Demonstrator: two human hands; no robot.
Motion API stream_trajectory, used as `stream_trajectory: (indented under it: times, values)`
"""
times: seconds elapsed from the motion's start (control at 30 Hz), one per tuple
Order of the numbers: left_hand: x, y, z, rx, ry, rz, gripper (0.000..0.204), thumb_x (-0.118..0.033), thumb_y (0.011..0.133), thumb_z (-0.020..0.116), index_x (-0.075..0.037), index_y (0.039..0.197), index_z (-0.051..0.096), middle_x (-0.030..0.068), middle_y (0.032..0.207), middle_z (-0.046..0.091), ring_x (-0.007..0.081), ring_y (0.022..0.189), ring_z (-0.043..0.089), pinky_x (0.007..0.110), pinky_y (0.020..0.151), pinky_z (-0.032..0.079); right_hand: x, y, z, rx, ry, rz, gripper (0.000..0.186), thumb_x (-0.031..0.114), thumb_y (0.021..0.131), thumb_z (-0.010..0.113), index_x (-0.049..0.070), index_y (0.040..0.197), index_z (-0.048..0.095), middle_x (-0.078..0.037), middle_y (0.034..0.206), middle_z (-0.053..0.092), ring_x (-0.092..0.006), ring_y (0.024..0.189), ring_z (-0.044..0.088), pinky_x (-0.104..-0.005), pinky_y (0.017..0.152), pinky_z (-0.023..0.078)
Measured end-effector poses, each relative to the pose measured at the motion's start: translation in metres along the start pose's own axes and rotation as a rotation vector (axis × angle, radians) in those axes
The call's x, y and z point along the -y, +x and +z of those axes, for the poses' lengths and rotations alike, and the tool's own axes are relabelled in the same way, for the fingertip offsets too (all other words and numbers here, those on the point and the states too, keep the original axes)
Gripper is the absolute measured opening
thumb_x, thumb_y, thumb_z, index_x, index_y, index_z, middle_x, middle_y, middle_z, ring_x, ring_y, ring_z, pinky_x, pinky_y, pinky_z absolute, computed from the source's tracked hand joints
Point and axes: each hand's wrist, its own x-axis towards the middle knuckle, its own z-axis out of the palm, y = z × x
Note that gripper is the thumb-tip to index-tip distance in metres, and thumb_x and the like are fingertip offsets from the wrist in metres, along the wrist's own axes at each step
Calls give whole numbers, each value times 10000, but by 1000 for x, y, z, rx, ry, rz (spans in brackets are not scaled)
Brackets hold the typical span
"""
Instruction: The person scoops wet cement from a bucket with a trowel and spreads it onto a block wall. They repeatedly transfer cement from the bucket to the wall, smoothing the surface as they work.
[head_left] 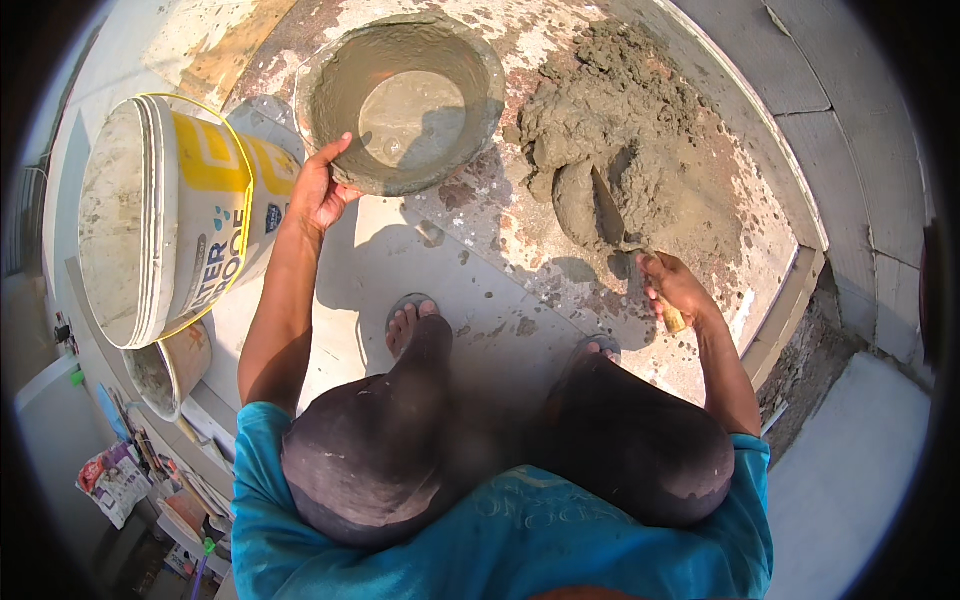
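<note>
Though slantwise, trowel [607,207] tip forward-left

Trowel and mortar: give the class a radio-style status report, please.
Left hand at tub rim. Right hand grips trowel, blade against mortar pile. White bucket off to the left, not blocking trowel.

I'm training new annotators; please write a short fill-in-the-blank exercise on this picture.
1. The left hand touches the basin, while the right hand grips the trowel by its ____.
2. The grey mortar heap lies to the ____ of the basin.
3. The large bucket stands on the basin's ____ side.

Missing words: handle; right; left.
</note>
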Motion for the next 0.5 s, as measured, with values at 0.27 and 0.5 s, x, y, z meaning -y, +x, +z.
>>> stream_trajectory:
  times: [0.27,0.5]
  values:
    - [-1,-41,53,-108,208,209,408,-23,825,592,-9,1229,539,97,1001,627,207,746,647,339,593,577,152,-71,-36,-191,-880,-700,447,420,982,623,68,1255,590,-184,721,642,-315,695,677,-438,643,497]
    - [-21,-134,158,-133,218,438,547,64,841,558,1,1381,495,81,1181,618,142,1025,594,279,849,502,286,-102,-9,67,-1378,-406,412,363,974,618,86,1279,607,-200,850,698,-387,812,706,-493,737,553]
